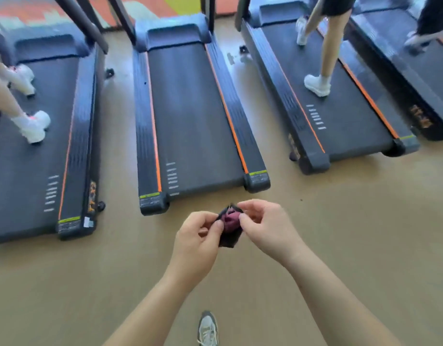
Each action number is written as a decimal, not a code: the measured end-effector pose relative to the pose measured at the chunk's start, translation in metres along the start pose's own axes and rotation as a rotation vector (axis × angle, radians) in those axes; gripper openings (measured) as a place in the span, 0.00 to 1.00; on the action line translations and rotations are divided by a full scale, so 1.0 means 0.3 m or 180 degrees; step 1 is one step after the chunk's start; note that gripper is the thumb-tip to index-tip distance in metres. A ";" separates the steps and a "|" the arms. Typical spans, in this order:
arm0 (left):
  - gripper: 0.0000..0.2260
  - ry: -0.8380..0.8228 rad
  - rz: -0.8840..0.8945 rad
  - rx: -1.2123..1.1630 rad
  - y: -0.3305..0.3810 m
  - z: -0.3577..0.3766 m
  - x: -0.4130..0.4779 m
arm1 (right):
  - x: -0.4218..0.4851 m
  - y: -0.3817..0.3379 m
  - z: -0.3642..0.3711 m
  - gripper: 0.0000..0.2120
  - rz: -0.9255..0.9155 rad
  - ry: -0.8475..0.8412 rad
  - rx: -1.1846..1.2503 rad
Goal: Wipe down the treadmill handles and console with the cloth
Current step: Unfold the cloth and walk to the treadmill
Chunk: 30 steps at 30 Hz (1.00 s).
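Note:
I stand on the floor behind a row of treadmills. Both hands hold a small bunched cloth [230, 224], dark on the outside and purple inside, at chest height. My left hand [198, 242] pinches its left side and my right hand [265, 226] pinches its right side. The unoccupied treadmill [190, 116] lies straight ahead, its rear end just beyond my hands. Only its belt, side rails and the lower parts of its uprights show; the handles and console are out of view.
A person in white shoes [33, 126] walks on the left treadmill [33, 158]. Another person [318, 83] walks on the right treadmill [340, 116], and a third treadmill [415, 71] with someone on it stands at far right. Tan floor [353, 233] surrounds me. My shoe [208, 329] shows below.

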<state>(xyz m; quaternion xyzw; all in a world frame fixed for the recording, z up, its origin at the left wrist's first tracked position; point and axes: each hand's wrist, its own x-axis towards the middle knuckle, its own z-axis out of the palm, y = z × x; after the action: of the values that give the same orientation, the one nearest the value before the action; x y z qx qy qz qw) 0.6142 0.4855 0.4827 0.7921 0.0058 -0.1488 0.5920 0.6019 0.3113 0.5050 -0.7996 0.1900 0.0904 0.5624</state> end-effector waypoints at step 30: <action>0.13 0.1100 0.0237 -0.0111 0.821 -0.784 2.024 | 2.090 -1.460 0.125 0.04 -0.0782 -0.1480 0.0204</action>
<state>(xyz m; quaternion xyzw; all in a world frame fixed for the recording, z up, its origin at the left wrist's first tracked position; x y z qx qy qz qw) 1.2939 0.5316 0.6260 0.7951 0.0808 0.0117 0.6009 1.3537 0.3488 0.6461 -0.7562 -0.0400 0.1967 0.6228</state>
